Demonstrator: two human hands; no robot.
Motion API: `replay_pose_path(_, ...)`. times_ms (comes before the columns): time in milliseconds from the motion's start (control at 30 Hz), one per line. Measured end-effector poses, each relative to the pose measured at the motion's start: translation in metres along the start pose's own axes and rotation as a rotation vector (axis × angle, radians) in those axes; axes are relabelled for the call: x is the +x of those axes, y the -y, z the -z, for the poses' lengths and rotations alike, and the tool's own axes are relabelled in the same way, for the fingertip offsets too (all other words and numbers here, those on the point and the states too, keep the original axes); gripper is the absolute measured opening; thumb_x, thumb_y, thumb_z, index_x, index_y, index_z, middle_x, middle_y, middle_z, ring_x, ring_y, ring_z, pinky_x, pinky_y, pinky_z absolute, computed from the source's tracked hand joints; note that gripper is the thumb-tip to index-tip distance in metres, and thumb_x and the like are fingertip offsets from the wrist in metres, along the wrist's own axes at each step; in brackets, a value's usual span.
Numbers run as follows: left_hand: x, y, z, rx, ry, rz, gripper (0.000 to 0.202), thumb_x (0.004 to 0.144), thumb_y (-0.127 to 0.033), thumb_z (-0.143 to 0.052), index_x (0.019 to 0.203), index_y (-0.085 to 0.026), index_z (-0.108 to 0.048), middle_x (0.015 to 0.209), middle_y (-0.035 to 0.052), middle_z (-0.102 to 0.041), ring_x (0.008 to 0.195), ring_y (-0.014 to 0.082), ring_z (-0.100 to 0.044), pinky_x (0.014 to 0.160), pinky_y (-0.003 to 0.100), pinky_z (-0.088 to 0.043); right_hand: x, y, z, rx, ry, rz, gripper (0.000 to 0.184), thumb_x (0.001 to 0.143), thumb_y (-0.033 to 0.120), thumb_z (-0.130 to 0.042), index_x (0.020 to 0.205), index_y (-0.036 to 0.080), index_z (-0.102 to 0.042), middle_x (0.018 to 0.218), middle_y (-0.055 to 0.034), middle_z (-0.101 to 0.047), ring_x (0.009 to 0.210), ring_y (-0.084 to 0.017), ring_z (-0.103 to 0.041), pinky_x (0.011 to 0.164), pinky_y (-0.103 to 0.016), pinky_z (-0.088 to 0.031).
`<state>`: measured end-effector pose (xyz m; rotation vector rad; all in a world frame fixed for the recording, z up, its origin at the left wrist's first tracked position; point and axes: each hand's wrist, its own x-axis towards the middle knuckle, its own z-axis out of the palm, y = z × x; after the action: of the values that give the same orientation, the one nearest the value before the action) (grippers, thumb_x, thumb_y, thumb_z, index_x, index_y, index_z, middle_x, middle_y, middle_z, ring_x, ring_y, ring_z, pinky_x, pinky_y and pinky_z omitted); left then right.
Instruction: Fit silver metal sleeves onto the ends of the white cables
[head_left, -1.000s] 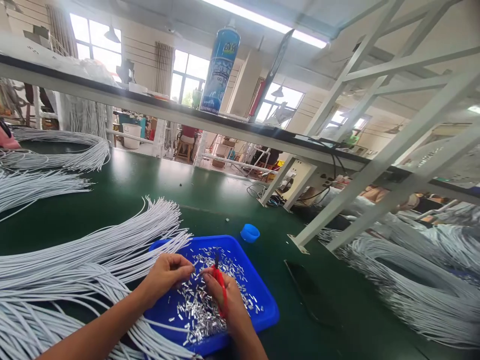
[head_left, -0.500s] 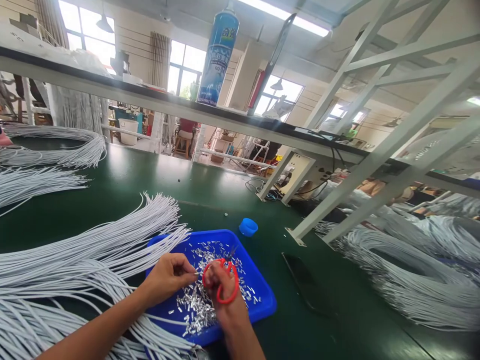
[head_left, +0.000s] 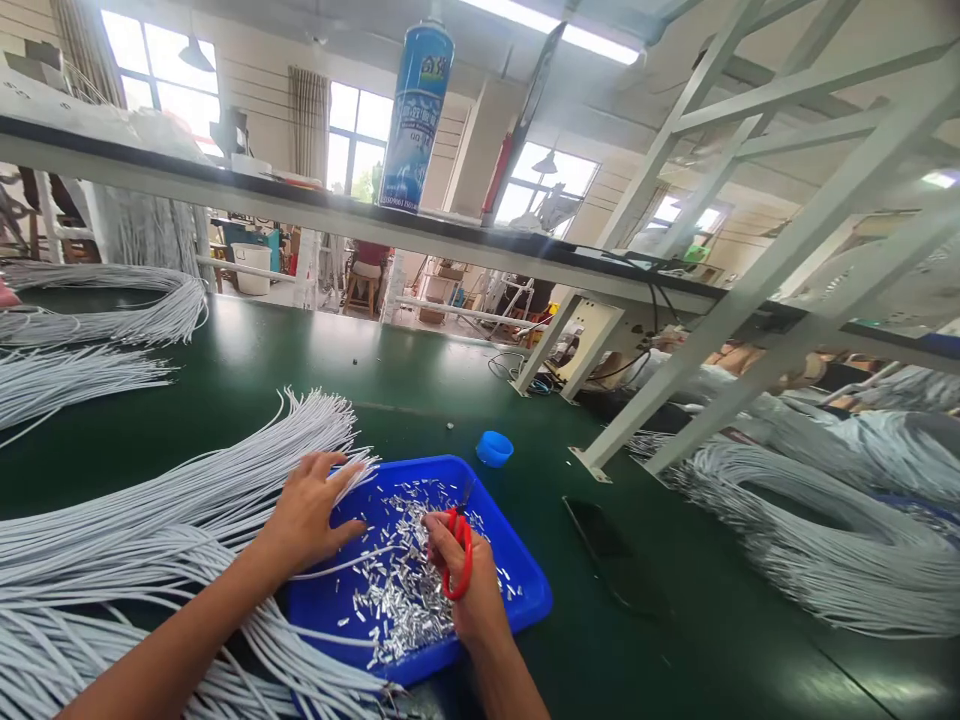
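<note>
Red-handled scissors [head_left: 457, 550] stood nearly upright over the blue tray [head_left: 525, 590], blades pointing away. Small silver metal pieces [head_left: 397, 600] lay heaped inside the tray. White cords [head_left: 187, 500] fanned just left of the tray, ends overlapping its rim.

The scene is brightly and evenly lit, by daylight through the rear windows [head_left: 161, 75], which are blown out to white, and by a ceiling strip light [head_left: 559, 30] overhead. The green table [head_left: 390, 365] carries soft sheen and pale reflections toward the far edge and lower right corner, with only faint shadows under the blue tray [head_left: 525, 590]. Wide-angle distortion bends the shelf [head_left: 300, 205] and white frame bars [head_left: 787, 240] toward the edges; focus is acceptable throughout, with slight softness at the periphery.
</note>
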<state>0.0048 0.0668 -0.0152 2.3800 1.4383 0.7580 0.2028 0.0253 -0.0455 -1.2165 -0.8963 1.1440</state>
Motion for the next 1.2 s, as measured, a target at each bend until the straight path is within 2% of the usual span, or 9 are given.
replay_pose_path(100,0.005,0.015,-0.002,0.31,0.038,0.152,0.074,0.06,-0.02,-0.07,0.129,-0.011,-0.044,0.12,0.0192,-0.054,0.11,0.0354,-0.044,0.091,0.047,-0.036,0.001,-0.001,0.001,-0.033,0.023,0.028,0.028,0.065,0.041,-0.07,0.064,0.016,-0.058,0.05,0.006,-0.039,0.046,-0.008,-0.032,0.046,-0.022,-0.025)
replay_pose_path(233,0.014,0.027,-0.005,0.399,0.083,0.21,0.046,0.074,-0.003,-0.043,0.117,-0.015,-0.054,0.102,0.0151,-0.064,0.097,0.0289,-0.054,0.076,0.037,-0.044,0.001,0.0,0.0,-0.039,0.032,0.034,0.029,0.066,0.042,-0.068,0.066,0.015,-0.059,0.05,0.0055,-0.04,0.047,-0.009,-0.033,0.047,-0.022,-0.025)
replay_pose_path(367,0.02,0.028,0.02,0.372,0.062,0.229,0.036,0.078,-0.01,-0.041,0.109,-0.018,-0.058,0.093,0.0112,-0.067,0.083,0.0268,-0.06,0.069,0.035,-0.043,0.004,-0.001,0.001,-0.036,0.023,0.027,0.03,0.066,0.043,-0.067,0.065,0.015,-0.057,0.05,0.0059,-0.038,0.047,-0.009,-0.031,0.047,-0.023,-0.024)
replay_pose_path(433,0.02,0.024,0.034,0.13,0.162,0.199,0.024,0.076,-0.018,-0.049,0.094,-0.02,-0.064,0.084,0.0045,-0.068,0.079,0.0232,-0.061,0.068,0.03,-0.043,0.005,-0.002,0.001,-0.034,0.033,0.035,0.03,0.067,0.043,-0.067,0.066,0.015,-0.057,0.05,0.0059,-0.037,0.047,-0.009,-0.031,0.047,-0.023,-0.024)
replay_pose_path(533,0.017,0.012,0.039,-0.499,0.455,0.197,0.015,0.07,-0.026,-0.059,0.08,-0.017,-0.066,0.075,0.0008,-0.067,0.067,0.0179,-0.06,0.06,0.024,-0.043,0.004,-0.002,0.001,-0.038,0.071,0.058,0.03,0.068,0.043,-0.066,0.066,0.015,-0.057,0.051,0.0055,-0.038,0.048,-0.009,-0.031,0.047,-0.023,-0.025)
replay_pose_path(767,0.01,0.002,-0.008,-1.129,0.691,0.414,0.023,0.063,-0.03,-0.072,0.07,-0.013,-0.059,0.047,-0.005,-0.05,0.034,0.0046,-0.037,0.034,0.017,-0.025,0.002,-0.007,-0.005,-0.043,0.125,0.054,0.03,0.068,0.043,-0.067,0.071,0.013,-0.062,0.051,0.0053,-0.039,0.048,-0.008,-0.032,0.046,-0.022,-0.024)
replay_pose_path(967,0.005,0.004,-0.019,-1.302,0.49,0.474,0.024,0.06,-0.028,-0.076,0.069,-0.009,-0.063,0.054,-0.002,-0.053,0.044,0.006,-0.045,0.04,0.017,-0.031,0.001,-0.011,-0.01,-0.032,0.107,0.016,0.033,0.063,0.042,-0.071,0.075,0.012,-0.067,0.054,0.0032,-0.047,0.049,-0.008,-0.036,0.047,-0.021,-0.027)
replay_pose_path(1100,0.002,0.0,-0.021,-1.254,0.442,0.412,0.026,0.057,-0.024,-0.078,0.072,-0.008,-0.066,0.053,-0.0028,-0.053,0.044,0.0056,-0.044,0.044,0.018,-0.034,-0.004,-0.013,-0.016,-0.003,0.164,0.044,0.029,0.065,0.039,-0.071,0.081,0.014,-0.068,0.065,0.0001,-0.057,0.059,-0.011,-0.046,0.058,-0.022,-0.036)
replay_pose_path(1200,0.001,0.0,-0.022,-1.198,0.409,0.399,0.026,0.056,-0.025,-0.079,0.072,-0.008,-0.065,0.055,-0.0016,-0.054,0.045,0.0066,-0.044,0.044,0.019,-0.036,-0.007,-0.018,-0.02,-0.081,0.176,0.103,0.024,0.069,0.037,-0.068,0.077,0.014,-0.066,0.06,0.0019,-0.054,0.054,-0.009,-0.042,0.052,-0.021,-0.033)
